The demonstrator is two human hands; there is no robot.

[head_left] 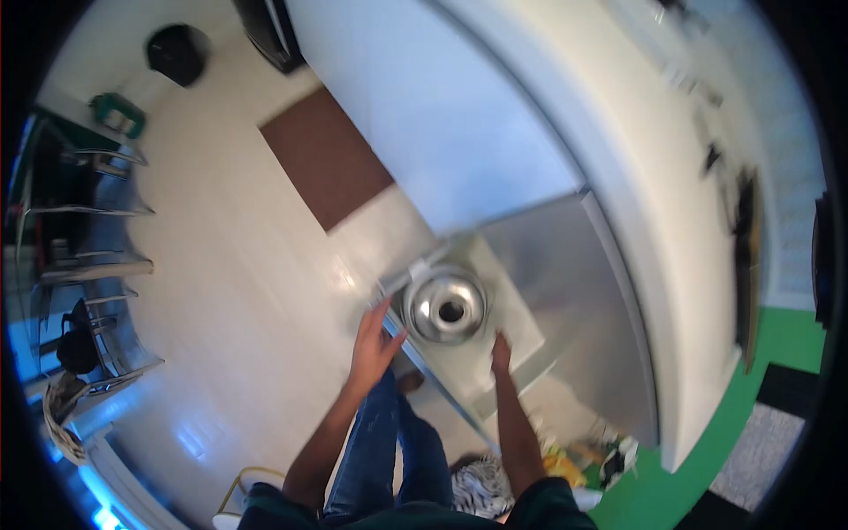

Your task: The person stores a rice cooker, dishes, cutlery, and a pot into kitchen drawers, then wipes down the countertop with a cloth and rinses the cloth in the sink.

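Note:
Shiny round metal bowls or pans, seemingly nested, sit on a pale, glassy-looking surface in front of me. A dark round centre shows in the innermost one. My left hand is at the left edge of this surface, beside the metalware, with thumb and fingers apart. Whether it touches the edge is unclear. Over the right part of the surface is my right hand, blurred and seen from behind. Its fingers look bunched, but what they hold, if anything, is hidden.
A stainless steel panel and a large white panel stand ahead and right. A brown mat lies on the pale floor. Metal-framed chairs line the left side, with a black bin beyond. Striped cloth lies near my feet.

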